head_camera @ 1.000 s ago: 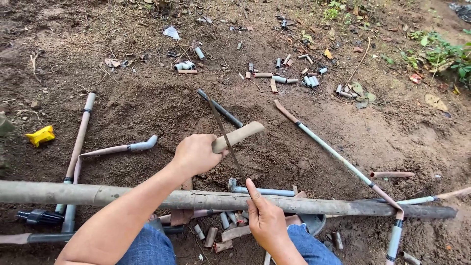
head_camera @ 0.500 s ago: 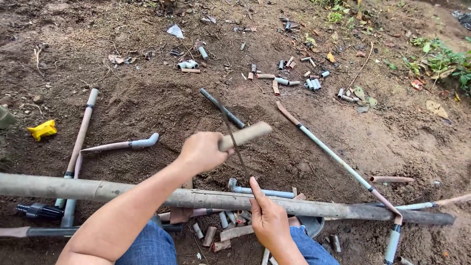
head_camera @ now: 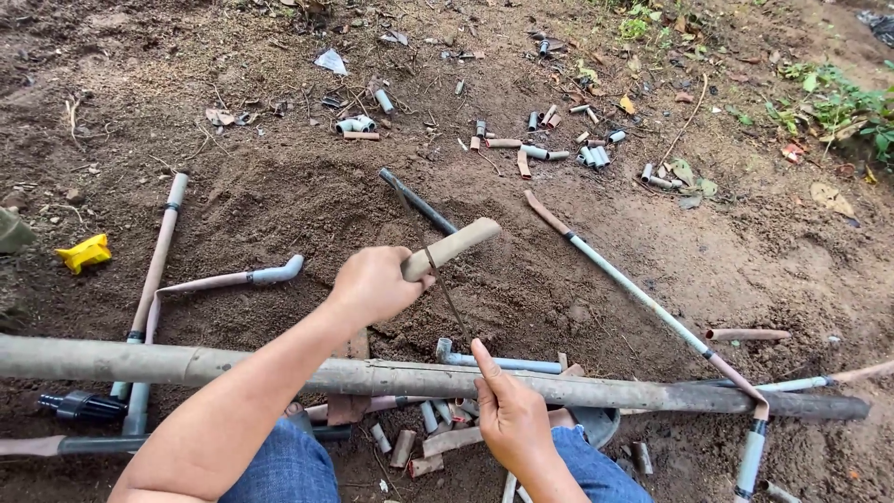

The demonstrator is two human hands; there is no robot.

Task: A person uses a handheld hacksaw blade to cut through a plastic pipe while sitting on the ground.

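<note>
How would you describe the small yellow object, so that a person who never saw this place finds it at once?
Start at the long grey pipe lying across the bare soil in front of the person. Follow it to its left end, then look up, left of the thin upright pipe. There lies the yellow object, a small crumpled piece, the only bright yellow thing among grey and brown pipe bits.

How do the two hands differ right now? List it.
The left hand is closed in a fist around a wooden handle, raised above the soil; the right hand rests on the long grey pipe with fingers extended. The left hand sits farther from the body than the right hand. Both are bare.
</note>
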